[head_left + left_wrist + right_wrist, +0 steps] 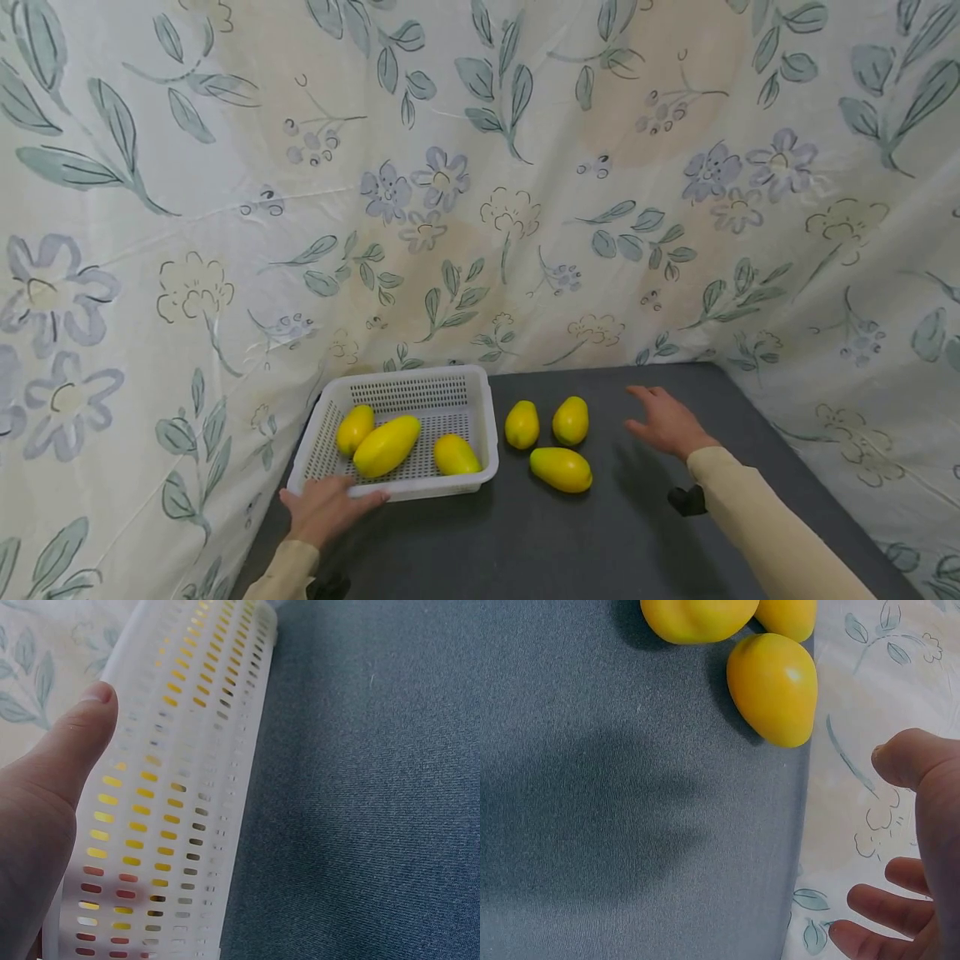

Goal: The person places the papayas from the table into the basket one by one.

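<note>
My left hand [324, 508] grips the near left corner of a white plastic basket [486, 417]. In the left wrist view the thumb [71, 739] lies along the outer wall, and fingers show pinkish through the slots. Inside the basket lie three yellow mangoes, a small one [355, 429], a long one [387, 447] and one by the near right side [456, 455]. Three more lie on the table right of it: two farther back [522, 425] [571, 421] and one nearer [561, 470]. My right hand [666, 423], fingers spread and holding nothing, hovers right of them.
A dark grey cloth-covered table [525, 550] carries everything. Floral fabric [465, 208] hangs behind it and along both sides, close to the basket's back and left. The right hand's shadow [607, 817] falls on the tabletop.
</note>
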{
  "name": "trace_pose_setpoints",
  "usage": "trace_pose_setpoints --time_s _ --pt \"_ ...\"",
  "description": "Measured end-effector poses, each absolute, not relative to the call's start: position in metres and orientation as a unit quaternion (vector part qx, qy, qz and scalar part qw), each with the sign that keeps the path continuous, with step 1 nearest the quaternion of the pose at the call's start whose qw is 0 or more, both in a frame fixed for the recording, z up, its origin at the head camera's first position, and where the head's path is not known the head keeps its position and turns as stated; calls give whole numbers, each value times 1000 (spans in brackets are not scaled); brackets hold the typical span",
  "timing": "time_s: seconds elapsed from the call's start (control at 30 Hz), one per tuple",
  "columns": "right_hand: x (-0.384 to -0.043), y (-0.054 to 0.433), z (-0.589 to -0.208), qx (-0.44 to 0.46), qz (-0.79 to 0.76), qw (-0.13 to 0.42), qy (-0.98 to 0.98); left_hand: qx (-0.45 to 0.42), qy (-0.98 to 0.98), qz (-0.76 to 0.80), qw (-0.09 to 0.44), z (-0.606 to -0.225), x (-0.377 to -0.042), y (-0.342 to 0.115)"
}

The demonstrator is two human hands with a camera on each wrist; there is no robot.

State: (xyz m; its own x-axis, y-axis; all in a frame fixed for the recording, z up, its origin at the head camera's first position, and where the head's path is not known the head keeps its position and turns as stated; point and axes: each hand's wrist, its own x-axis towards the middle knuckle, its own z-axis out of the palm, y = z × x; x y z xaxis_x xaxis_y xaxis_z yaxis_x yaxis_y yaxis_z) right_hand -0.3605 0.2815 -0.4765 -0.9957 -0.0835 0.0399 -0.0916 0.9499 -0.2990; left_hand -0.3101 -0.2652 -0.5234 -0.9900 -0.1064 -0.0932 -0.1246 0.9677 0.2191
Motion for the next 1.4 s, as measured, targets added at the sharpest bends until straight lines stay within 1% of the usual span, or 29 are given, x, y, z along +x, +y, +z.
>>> trace_pose_setpoints --time_s 0.33,0.57,0.67,0.93,1.13,1.4 --pt "-363 273 -482 57 157 7 -986 -56 991 115 26 -533 -311 -270" --pt "-364 261 -481 55 169 -3 -984 -60 991 116 35 -532 -311 -270" --pt "-363 252 -481 60 181 -3 -982 -62 990 118 39 -532 -311 -270" --pt "-354 208 -490 125 203 -1 -971 -60 991 118 36 -530 -311 -269" --pt "-349 183 -509 166 208 -15 -964 -58 992 106 31 -533 -311 -270" --pt "-345 174 -542 163 215 -12 -963 -51 994 93 26 -526 -308 -266"
